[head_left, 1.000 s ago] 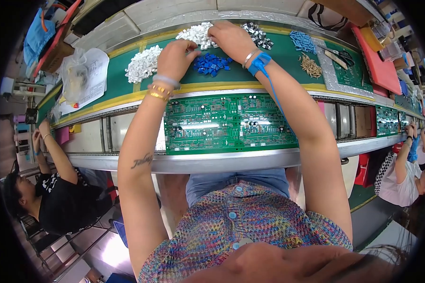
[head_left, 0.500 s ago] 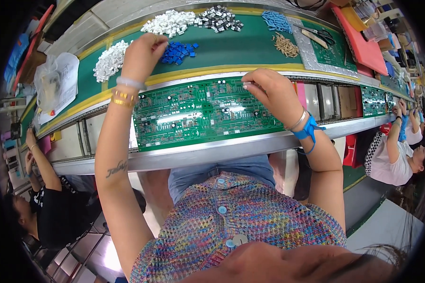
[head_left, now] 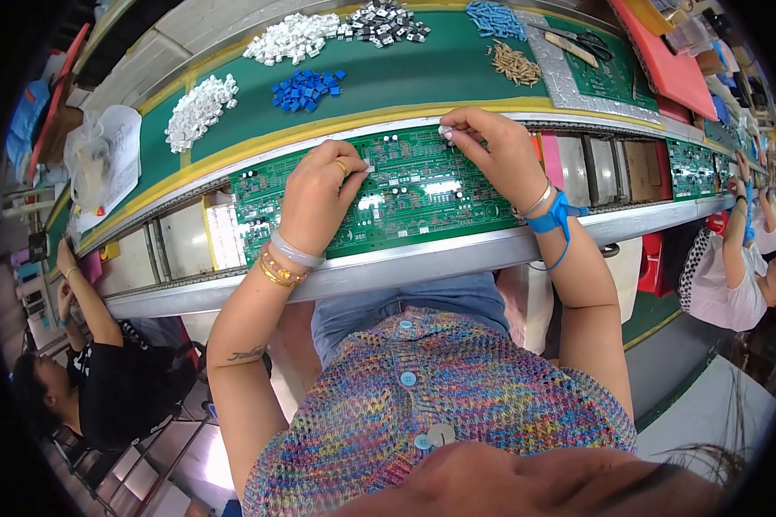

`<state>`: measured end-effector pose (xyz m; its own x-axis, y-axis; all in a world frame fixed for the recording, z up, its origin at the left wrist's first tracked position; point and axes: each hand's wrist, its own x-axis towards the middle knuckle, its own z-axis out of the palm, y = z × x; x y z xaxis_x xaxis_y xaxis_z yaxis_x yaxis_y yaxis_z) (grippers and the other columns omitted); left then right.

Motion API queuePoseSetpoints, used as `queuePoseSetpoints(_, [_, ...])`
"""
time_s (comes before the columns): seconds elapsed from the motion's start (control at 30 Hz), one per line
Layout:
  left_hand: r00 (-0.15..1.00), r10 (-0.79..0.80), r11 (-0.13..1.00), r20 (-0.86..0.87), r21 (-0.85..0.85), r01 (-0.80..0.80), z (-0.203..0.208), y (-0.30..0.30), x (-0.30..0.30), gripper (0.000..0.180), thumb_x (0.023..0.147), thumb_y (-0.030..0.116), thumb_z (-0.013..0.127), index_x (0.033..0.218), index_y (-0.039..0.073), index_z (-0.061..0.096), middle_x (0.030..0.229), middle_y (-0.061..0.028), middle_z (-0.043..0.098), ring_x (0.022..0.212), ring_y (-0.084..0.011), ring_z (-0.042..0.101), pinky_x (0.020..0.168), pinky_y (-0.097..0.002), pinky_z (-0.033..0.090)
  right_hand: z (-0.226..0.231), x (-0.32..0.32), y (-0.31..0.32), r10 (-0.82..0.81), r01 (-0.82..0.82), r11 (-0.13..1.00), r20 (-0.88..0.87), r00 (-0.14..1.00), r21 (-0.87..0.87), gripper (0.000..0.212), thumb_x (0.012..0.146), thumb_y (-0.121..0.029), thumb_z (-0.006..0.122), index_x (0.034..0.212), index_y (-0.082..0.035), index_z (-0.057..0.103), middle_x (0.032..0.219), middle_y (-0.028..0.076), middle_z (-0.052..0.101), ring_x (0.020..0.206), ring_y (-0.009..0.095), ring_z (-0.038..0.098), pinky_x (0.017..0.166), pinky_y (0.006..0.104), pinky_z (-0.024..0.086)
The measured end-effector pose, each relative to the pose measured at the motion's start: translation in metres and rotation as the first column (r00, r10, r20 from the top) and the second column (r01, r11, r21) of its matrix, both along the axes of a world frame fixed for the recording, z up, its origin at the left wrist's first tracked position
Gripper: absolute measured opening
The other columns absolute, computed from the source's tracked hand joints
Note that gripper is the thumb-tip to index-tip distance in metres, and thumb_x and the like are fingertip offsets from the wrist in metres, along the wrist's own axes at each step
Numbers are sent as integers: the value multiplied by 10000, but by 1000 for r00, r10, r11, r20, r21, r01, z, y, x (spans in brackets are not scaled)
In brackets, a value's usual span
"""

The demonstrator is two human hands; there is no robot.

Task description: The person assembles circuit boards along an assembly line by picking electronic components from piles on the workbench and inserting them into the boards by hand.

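A green circuit board [head_left: 422, 211] dotted with small parts lies on the metal rails in front of me. My left hand [head_left: 323, 194] is over its left half, with thumb and forefinger pinched close to the board surface. A pale speck shows at those fingertips, too small to name. My right hand [head_left: 494, 158] hovers at the board's far right edge, pinching a small white connector [head_left: 445, 131] between thumb and forefinger. Beyond the rail lie a pile of blue components [head_left: 306, 90], a pile of white connectors [head_left: 200, 112] and another white pile [head_left: 291, 39].
Black-and-white parts [head_left: 385, 24], blue parts [head_left: 496, 20] and tan parts [head_left: 515, 65] lie along the far side of the green mat. Scissors [head_left: 588, 43] rest at the back right. Another board [head_left: 692, 166] sits farther right on the rails. People work on both sides.
My left hand has come back from beside the blue pile, moving right and nearer, down to the board. My right hand stays near the board's far edge, still pinching the white connector.
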<state>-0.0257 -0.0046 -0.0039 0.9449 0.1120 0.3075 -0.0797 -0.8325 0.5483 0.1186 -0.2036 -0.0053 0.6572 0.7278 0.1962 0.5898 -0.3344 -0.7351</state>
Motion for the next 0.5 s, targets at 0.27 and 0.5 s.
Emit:
queuePoseSetpoints(0.27, [1000, 29, 999, -1, -28, -29, -1, -2, -2, 118, 697, 1, 711, 803, 20, 663, 860, -54, 598, 738, -199, 588, 621, -286, 464, -2, 2, -1, 1, 1, 995, -21, 1000, 96, 134, 821, -101, 627, 945, -50, 618, 796, 91, 660, 696, 225, 639, 619, 313, 493])
queuePoseSetpoints(0.5, [998, 15, 986, -62, -163, -25, 10, -5, -1, 117, 682, 29, 719, 783, 31, 662, 843, -57, 591, 774, -225, 580, 661, -316, 466, -3, 3, -2, -10, 15, 997, -59, 998, 80, 129, 818, -91, 625, 941, -51, 619, 784, 87, 661, 690, 224, 643, 616, 309, 494])
